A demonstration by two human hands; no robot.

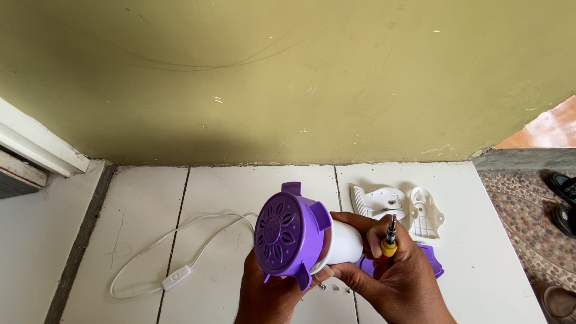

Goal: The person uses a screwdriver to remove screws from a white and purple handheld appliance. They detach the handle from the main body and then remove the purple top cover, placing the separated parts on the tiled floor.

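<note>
Left hand [267, 294] grips purple motor housing [292, 234] from below; right hand [384, 264] clamps white neck plus screwdriver [390, 235] (screws [336, 288] loose on floor). Mid-disassembly; next needs steady driver alignment.

Likely a home: white tiled floor [252, 198], olive wall [288, 78], sandals [564, 201].

Only the person's two hands and a short stretch of each forearm rise from the bottom edge of the view. The left hand [264, 294] is bare, no ring or glove on it, and the wrist below carries no watch or band. The right hand [393, 273] is bare as well, nails short and unpainted, knuckles creased. No sleeve or cuff reaches either forearm in what shows.
</note>
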